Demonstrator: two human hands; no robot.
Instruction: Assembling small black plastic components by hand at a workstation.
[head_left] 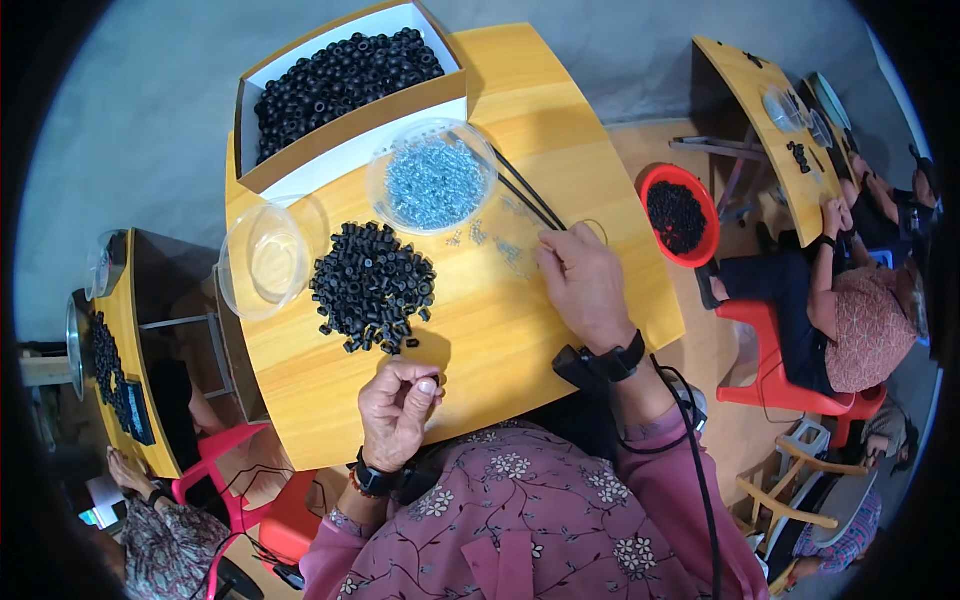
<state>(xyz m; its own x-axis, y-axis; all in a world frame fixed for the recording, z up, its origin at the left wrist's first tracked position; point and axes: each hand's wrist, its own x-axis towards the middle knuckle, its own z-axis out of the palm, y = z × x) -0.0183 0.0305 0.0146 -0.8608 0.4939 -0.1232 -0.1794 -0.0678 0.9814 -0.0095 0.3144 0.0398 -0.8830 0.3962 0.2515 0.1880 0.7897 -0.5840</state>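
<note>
My left hand (pixel 395 415) is closed at the near edge of the table, thumb against curled fingers, with a small black part (pixel 438 379) partly showing between them. Just beyond lies a heap of small black stepped plugs (pixel 370 285). My right hand (pixel 588 290) is closed round the near ends of two thin black sticks (pixel 528 190), like chopsticks or tweezers; the grip itself is partly hidden. Their far ends reach the rim of a round clear tub (pixel 435 180) filled with tiny bluish clear pieces. A few of these pieces (pixel 510 252) lie scattered on the wood.
An open cardboard box (pixel 350 130) of black round parts stands at the far left of the yellow table (pixel 540 340). Left of the heap is a clear plastic container (pixel 265 260). A red bowl (pixel 680 215) with dark bits sits off the right edge. People work at side tables.
</note>
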